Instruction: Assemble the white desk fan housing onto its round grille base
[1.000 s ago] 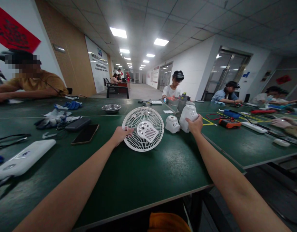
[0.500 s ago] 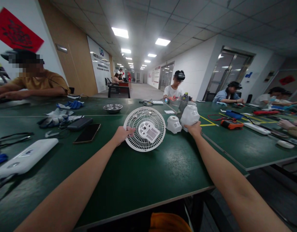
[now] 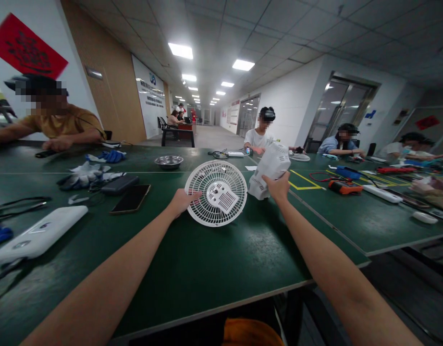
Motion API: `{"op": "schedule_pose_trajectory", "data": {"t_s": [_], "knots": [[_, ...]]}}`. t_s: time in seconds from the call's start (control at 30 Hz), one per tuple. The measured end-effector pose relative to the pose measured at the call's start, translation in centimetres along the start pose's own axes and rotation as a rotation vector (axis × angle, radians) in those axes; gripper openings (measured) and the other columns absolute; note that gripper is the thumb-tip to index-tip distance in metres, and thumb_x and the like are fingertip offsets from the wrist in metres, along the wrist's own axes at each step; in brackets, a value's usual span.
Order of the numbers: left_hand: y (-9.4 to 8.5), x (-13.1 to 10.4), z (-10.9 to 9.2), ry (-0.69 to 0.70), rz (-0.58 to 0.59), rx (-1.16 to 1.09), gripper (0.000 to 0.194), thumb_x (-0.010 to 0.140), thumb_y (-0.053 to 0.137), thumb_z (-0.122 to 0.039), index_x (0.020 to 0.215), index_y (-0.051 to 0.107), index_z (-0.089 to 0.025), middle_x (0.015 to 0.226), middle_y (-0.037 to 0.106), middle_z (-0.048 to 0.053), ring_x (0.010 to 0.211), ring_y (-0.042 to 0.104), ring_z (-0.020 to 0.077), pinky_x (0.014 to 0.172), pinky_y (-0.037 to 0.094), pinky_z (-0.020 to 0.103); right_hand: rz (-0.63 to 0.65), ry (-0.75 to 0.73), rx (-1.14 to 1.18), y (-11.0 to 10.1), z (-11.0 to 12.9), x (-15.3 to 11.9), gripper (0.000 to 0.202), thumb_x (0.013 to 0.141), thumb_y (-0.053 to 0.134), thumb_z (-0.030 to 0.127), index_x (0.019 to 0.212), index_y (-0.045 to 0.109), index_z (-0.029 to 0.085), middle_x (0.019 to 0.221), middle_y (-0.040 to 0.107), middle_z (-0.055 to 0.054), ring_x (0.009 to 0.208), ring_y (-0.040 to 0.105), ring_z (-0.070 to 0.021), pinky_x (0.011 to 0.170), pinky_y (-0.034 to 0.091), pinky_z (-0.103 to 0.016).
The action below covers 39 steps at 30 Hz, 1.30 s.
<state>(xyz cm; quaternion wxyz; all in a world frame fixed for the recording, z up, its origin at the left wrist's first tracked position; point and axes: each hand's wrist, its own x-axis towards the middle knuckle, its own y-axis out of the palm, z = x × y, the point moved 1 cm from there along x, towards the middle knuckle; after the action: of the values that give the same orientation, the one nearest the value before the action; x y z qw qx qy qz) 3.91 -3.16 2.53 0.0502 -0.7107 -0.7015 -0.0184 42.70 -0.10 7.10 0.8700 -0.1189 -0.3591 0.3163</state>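
My left hand (image 3: 180, 202) is closed on the left rim of a round white fan grille (image 3: 195, 178), which is propped up with its slotted centre facing me. On the right, my right hand (image 3: 278, 187) grips a white plastic fan housing (image 3: 274, 161) with vent slots. The housing is tilted, its upper end leaning right. Just behind and left of its lower end stands a smaller white vented cover (image 3: 257, 187), partly hidden; whether the two touch I cannot tell.
A metal bowl (image 3: 168, 161) sits behind the grille. To the left lie a phone (image 3: 130, 199), a dark power bank (image 3: 120, 184), gloves (image 3: 88, 174) and a white device (image 3: 41, 233). An orange multimeter (image 3: 345, 187) is at right. Other people sit around the green table (image 3: 207, 269).
My right hand has moved left with the housing, which now tilts and overlaps the smaller cover. My left hand and the grille stay in place.
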Motion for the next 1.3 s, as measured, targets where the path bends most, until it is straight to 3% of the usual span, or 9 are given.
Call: {"op": "schedule_pose_trajectory", "data": {"t_s": [0.1,0.2,0.47,0.67,0.83,0.93,1.07,1.3], "knots": [[0.1,-0.6,-0.6,0.002,0.008,0.003,0.030,0.072,0.082,-0.030,0.093,0.073,-0.010,0.088,0.077,0.012,0.075,0.073,0.0232,0.074,0.061,0.038,0.133,0.035,-0.078,1.3,0.2,-0.9,0.078,0.062,0.076,0.059,0.121,0.041,0.020,0.118,0.065,-0.017,0.105,0.065,-0.0341,0.088,0.049,-0.043],[0.2,-0.8,-1.0,0.001,0.021,-0.008,0.029,0.073,0.082,-0.029,0.092,0.073,-0.010,0.086,0.077,0.011,0.075,0.073,0.0227,0.074,0.061,0.038,0.167,0.060,-0.114,1.7,0.1,-1.0,0.077,0.063,0.076,0.059,0.121,0.042,0.021,0.119,0.065,-0.017,0.106,0.065,-0.0347,0.089,0.050,-0.044],[0.2,-0.6,-0.9,-0.029,0.027,-0.002,0.027,0.073,0.082,-0.028,0.092,0.073,-0.011,0.086,0.077,0.011,0.074,0.073,0.0229,0.074,0.061,0.038,0.043,0.036,-0.080,-0.9,-1.9,1.3,0.078,0.062,0.077,0.055,0.123,0.042,0.022,0.122,0.065,-0.014,0.109,0.064,-0.0314,0.092,0.049,-0.041],[0.2,-0.7,-1.0,-0.032,0.010,-0.010,0.027,0.071,0.084,-0.027,0.091,0.073,-0.011,0.087,0.077,0.011,0.075,0.073,0.0227,0.075,0.061,0.037,-0.013,0.220,-0.002,-2.9,-4.3,3.4,0.079,0.055,0.082,0.043,0.121,0.045,0.023,0.124,0.064,-0.013,0.111,0.062,-0.0318,0.096,0.047,-0.044],[0.0,-0.4,-0.4,-0.001,0.031,0.001,0.027,0.074,0.081,-0.029,0.092,0.073,-0.010,0.087,0.077,0.011,0.074,0.073,0.0220,0.075,0.061,0.037,-0.014,0.329,0.018,-3.0,-4.6,3.9,0.080,0.056,0.080,0.037,0.125,0.044,0.020,0.123,0.062,-0.016,0.116,0.058,-0.0365,0.105,0.037,-0.056],[0.0,0.0,0.1,0.002,0.042,-0.017,0.029,0.073,0.082,-0.028,0.095,0.073,-0.011,0.091,0.077,0.011,0.077,0.073,0.0222,0.077,0.061,0.038,-0.064,0.248,0.039,-3.0,-4.4,3.9,0.087,0.061,0.077,0.041,0.136,0.036,0.020,0.135,0.055,-0.017,0.125,0.053,-0.0353,0.108,0.034,-0.055],[0.0,0.0,0.0,0.004,0.042,-0.028,0.028,0.073,0.082,-0.028,0.094,0.073,-0.011,0.088,0.077,0.011,0.076,0.073,0.0222,0.075,0.061,0.037,-0.147,0.028,0.074,-3.2,-4.6,4.3,0.089,0.068,0.072,0.048,0.141,0.033,0.016,0.136,0.053,-0.018,0.125,0.053,-0.0299,0.105,0.040,-0.043],[0.0,-0.3,-0.3,-0.005,0.043,-0.028,0.027,0.073,0.082,-0.027,0.093,0.073,-0.011,0.090,0.077,0.011,0.077,0.074,0.0226,0.075,0.062,0.036,-0.130,0.013,0.172,-3.2,-5.2,4.7,0.080,0.071,0.070,0.046,0.137,0.040,0.014,0.131,0.058,-0.016,0.116,0.057,-0.0258,0.098,0.044,-0.036]]}}
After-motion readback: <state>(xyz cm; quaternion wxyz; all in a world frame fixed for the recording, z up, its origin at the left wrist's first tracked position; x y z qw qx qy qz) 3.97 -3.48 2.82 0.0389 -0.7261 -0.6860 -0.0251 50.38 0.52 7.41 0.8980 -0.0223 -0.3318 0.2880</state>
